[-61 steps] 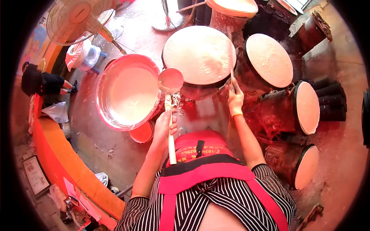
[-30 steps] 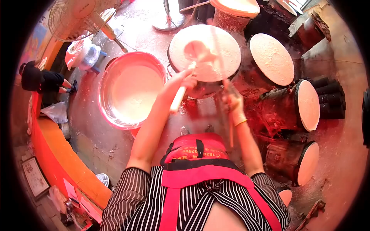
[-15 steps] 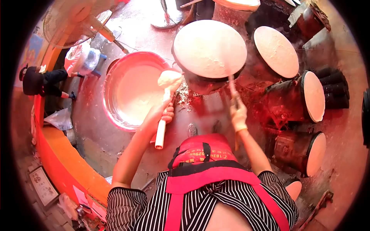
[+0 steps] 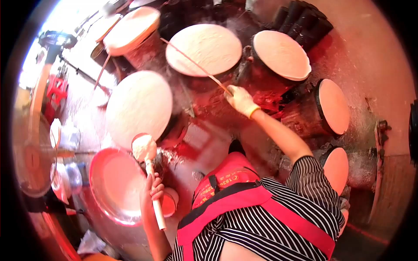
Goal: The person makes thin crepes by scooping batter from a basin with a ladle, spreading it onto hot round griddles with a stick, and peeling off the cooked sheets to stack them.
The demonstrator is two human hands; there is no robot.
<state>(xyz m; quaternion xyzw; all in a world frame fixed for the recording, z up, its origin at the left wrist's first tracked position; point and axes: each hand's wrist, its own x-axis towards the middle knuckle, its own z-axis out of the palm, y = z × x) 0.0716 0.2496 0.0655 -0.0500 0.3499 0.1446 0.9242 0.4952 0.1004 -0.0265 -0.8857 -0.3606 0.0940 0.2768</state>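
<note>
My left hand (image 4: 152, 189) is wrapped around the pale handle of a ladle (image 4: 160, 215), whose scoop is coated with thick, pale batter. It is beside a red-rimmed basin (image 4: 92, 190) of batter (image 4: 117, 185). My right hand (image 4: 241, 101), in a light glove with a yellow cuff, grips a thin wooden stick (image 4: 216, 81). The stick reaches across a round griddle covered by a pale batter sheet (image 4: 204, 45); I cannot tell whether it touches. Closer to the ladle is another batter-covered griddle (image 4: 139, 104).
More drum-like stoves with batter-covered tops curve around to the right, including a near one (image 4: 334, 106) and a farther one (image 4: 281, 54). A fan (image 4: 32, 161) stands at the left. A small red-and-white container (image 4: 169, 202) sits by my left hand. Dark cylinders (image 4: 302, 21) lie at the back.
My view has turned to the right, so the stoves and basin appear farther left. The right hand has swung its stick over another griddle. The left hand still holds the ladle.
</note>
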